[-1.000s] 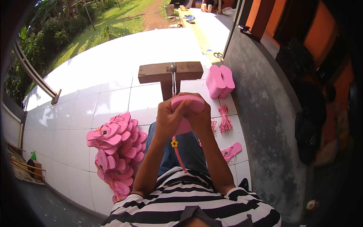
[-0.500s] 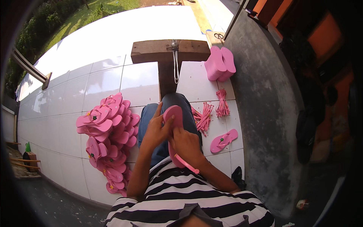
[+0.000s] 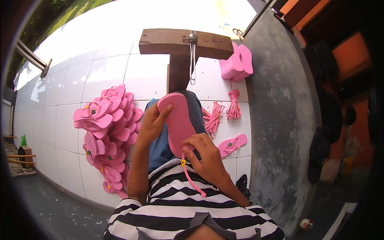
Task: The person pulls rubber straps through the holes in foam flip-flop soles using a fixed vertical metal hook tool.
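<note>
A pink flip-flop sole (image 3: 179,120) lies lengthwise over my lap, its flat face toward me. My left hand (image 3: 154,122) is closed on its far left edge, with the thumb on top. By the near end of the sole, my right hand (image 3: 203,154) pinches the upper end of a pink strap (image 3: 192,181); its fingertips touch the sole. The strap carries a yellow flower and hangs down over my striped shirt. How the strap's upper end meets the sole is hidden by the fingers.
Finished pink flip-flops (image 3: 114,116) are heaped at left. A wooden T-shaped stand (image 3: 160,43) with a metal hook tool (image 3: 193,60) rises ahead. At right are stacked soles (image 3: 236,64), strap bundles (image 3: 234,106), a single flip-flop (image 3: 233,145) and scissors (image 3: 238,33).
The sole has turned its broad face up, and my left hand now grips its edge. My right hand has moved down and right toward the near end, where the flowered strap shows more.
</note>
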Motion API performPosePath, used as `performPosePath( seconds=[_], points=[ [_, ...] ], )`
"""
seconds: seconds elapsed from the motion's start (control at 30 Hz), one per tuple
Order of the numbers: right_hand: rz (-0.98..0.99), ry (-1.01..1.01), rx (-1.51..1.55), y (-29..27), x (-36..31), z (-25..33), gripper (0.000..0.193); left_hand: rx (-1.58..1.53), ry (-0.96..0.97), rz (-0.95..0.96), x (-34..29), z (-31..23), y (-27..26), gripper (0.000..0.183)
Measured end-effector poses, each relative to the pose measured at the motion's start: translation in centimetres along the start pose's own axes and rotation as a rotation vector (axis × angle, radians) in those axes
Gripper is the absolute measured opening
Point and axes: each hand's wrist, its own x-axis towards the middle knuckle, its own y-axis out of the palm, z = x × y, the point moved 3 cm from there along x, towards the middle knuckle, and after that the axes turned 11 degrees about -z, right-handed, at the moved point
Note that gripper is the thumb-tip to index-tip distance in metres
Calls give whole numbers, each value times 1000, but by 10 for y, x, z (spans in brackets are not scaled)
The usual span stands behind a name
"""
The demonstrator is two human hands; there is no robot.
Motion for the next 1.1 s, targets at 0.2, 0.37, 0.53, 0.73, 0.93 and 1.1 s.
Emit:
performPosePath(
  seconds=[0.2,0.37,0.53,0.73,0.93,1.1],
  points=[
    [819,-438,1459,11,17,137,34,14,-37,172,-4,7,22,31],
    [1165,-532,1726,44,23,171,35,50,-56,165,-9,27,23,32],
    [1218,-528,1764,55,22,180,35,0,-67,161,-8,28,22,33],
    [1261,-498,1789,58,26,182,36,-14,-86,169,-7,31,22,33],
    [1278,-500,1792,58,19,183,37,-3,-81,146,-8,27,27,35],
    [1293,-502,1818,60,19,182,38,-7,-111,148,-7,32,24,35]
  ],
)
